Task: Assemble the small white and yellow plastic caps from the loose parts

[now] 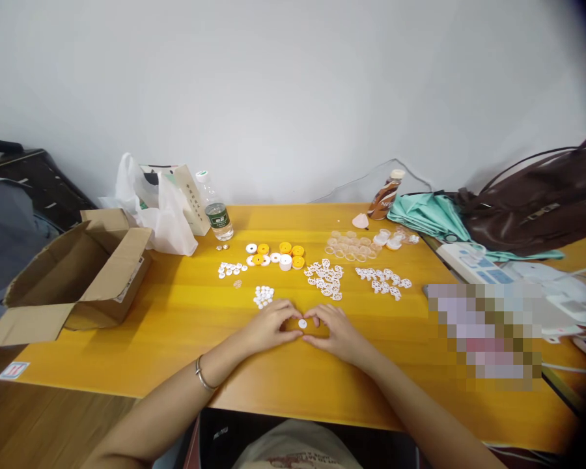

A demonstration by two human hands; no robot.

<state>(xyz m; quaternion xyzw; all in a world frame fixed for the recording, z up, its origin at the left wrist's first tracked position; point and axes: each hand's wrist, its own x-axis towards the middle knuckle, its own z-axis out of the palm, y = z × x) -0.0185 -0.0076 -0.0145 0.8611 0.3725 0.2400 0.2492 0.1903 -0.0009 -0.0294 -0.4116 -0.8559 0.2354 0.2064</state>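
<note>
One white disc (302, 324), between left hand (272, 324) and right hand (338, 331)

Place, as I log it remotely: a room (293, 98), office or home undetermined, its table (185, 352) laid out like a workbench. Evidence: pale wall (293, 150), wood-look floor (78, 417), handbag (542, 202), water bottle (218, 218), cardboard box (110, 280), sorted small plastic parts (286, 262).

White disc (303, 324) | small, round | broad face visible to me | lower centre of frame | surface detail indistinct
</note>
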